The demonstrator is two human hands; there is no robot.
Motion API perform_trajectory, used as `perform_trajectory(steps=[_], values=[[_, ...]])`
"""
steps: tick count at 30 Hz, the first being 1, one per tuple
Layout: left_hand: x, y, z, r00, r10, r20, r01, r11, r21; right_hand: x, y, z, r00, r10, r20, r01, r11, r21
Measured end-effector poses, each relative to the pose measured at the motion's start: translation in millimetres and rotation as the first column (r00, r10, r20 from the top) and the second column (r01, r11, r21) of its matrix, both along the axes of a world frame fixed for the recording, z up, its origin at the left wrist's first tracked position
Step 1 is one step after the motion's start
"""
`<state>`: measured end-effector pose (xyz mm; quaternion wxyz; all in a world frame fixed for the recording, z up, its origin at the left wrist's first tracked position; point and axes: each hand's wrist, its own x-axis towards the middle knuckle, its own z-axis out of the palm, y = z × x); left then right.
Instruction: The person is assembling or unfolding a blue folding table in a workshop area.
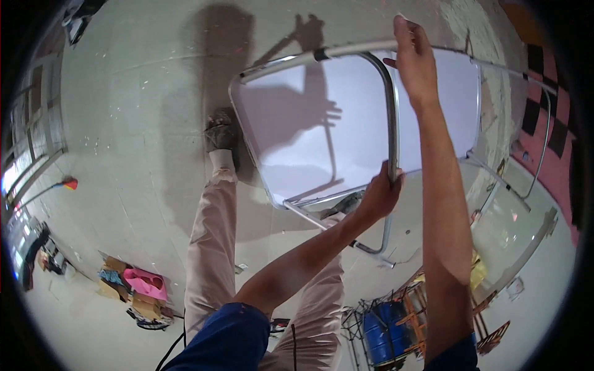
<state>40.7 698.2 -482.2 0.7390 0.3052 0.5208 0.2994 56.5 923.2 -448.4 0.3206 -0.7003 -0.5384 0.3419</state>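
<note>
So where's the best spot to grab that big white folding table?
Probably by the metal frame, not the flat top. On the white folding table, the left hand wraps the curved leg tube from below, and the right hand rests on the top rim bar. Round tubes fit a closed grip; the panel is too wide.

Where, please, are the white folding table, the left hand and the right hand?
white folding table (297, 136): head view, on its white panel.
left hand (380, 195): head view, mid-hand, gripping the metal leg.
right hand (416, 62): head view, mid-hand.

Your hands grip a silver-grey metal frame (391, 117) around a plain white panel (309, 123), your trousers (210, 247) pale pink-beige, your sleeves (229, 340) dark blue, pale grey concrete floor (136, 123), a black-and-pink checkered mat (550, 123), a blue drum (383, 337).
</note>
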Motion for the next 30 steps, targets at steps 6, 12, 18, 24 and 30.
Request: perform_trajectory(steps=[6,12,18,24,30], values=[[17,5,-20,0.992,-0.051,-0.116,0.071,0.982,0.177,88,-185,18,0.979,-0.106,0.176,0.124,0.988,-0.093],[58,31,-44,0.944,-0.164,-0.287,0.183,0.982,0.041,122,-347,-2,0.952,-0.094,0.291,0.204,0.903,-0.378],[62,20,-77,0.921,-0.236,-0.310,0.234,0.971,-0.042,153,-375,-71,0.929,-0.179,0.325,0.284,0.908,-0.310],[-53,-47,-107,0.899,-0.371,-0.233,0.302,0.911,-0.282,200,-351,-136,0.793,-0.066,0.606,0.239,0.948,-0.209],[-178,-112,-144,0.875,-0.314,-0.367,0.028,0.792,-0.610,235,-317,-227,0.685,0.202,0.700,0.345,0.756,-0.556]])
